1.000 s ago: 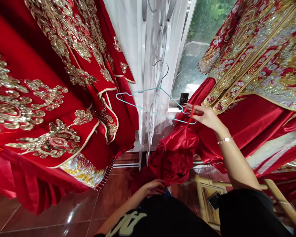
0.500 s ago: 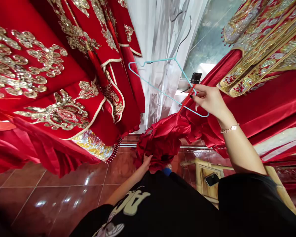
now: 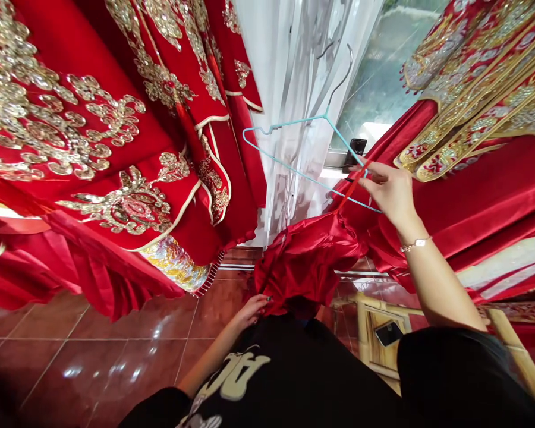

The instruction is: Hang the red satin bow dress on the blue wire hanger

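Slightly lower now, the fingers of the right hand pinch a thin red strap close beside the lower bar of a pale blue wire hanger. The strap runs down to a bunched red satin garment, whose lower edge meets the left hand; that hand's grip is hard to tell. A slackened pinch could let the slippery strap slide free, dropping the satin toward the tiled floor.

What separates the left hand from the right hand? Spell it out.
The right hand is raised beside a light-blue wire hanger, pinching a red strap; the left hand sits low against bunched red satin. The right wrist wears a bracelet; the left shows none. Both hands are bare.
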The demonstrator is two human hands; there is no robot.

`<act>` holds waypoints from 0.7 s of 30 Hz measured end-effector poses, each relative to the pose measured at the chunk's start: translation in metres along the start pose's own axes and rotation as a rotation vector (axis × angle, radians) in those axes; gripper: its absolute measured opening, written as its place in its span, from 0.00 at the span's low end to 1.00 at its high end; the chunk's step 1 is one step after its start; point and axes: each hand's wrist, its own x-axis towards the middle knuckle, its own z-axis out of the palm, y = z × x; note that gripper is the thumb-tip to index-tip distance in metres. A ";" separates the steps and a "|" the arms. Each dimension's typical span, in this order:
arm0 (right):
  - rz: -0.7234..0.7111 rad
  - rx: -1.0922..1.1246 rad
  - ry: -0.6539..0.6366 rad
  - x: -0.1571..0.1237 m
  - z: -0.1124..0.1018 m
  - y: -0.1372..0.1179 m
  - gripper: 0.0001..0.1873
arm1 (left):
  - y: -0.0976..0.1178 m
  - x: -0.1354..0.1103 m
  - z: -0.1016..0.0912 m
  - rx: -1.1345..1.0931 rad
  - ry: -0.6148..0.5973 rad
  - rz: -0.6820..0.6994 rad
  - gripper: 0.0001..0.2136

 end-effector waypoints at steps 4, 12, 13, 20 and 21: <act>0.026 0.031 0.081 -0.004 0.001 0.005 0.18 | 0.005 -0.028 -0.008 0.170 0.006 -0.007 0.10; 0.058 0.041 0.156 -0.007 -0.015 0.008 0.18 | 0.046 -0.052 -0.037 0.158 0.068 0.127 0.10; 0.060 0.039 0.160 -0.008 -0.017 0.010 0.17 | 0.058 -0.056 -0.040 0.109 0.079 0.159 0.10; 0.023 0.146 0.237 -0.020 -0.027 0.030 0.13 | 0.194 -0.088 -0.051 -0.323 0.059 0.578 0.21; 0.028 0.147 0.244 -0.019 -0.032 0.032 0.12 | 0.216 -0.090 -0.051 -0.289 0.069 0.664 0.24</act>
